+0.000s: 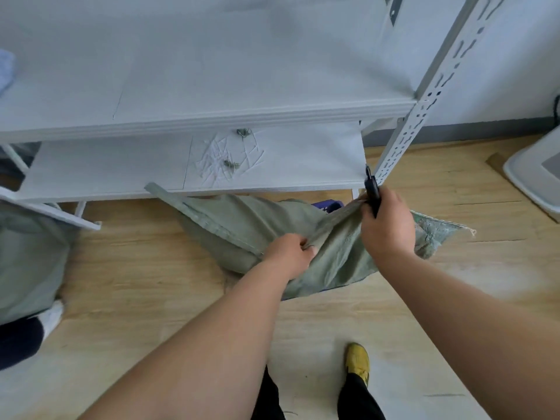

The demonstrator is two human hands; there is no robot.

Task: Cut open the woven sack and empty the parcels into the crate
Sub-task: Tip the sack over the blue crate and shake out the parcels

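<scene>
A grey-green woven sack (251, 225) lies on the wooden floor in front of a white shelf unit. My left hand (291, 253) pinches the sack's sewn seam near its middle. Up at the seam's right end, my right hand (386, 225) grips a black cutting tool (372, 186) whose tip points up and away. The sack's right corner (439, 228) is frayed, with a loose thread. A blue crate (328, 205) peeks out behind the sack, mostly hidden. No parcels show.
White metal shelving (212, 116) stands right behind the sack, with its slotted upright (403, 140) close to my right hand. Cut white strands lie on the lower shelf (227, 159). Another green sack (27, 262) sits at left, a white bin (533, 177) at right.
</scene>
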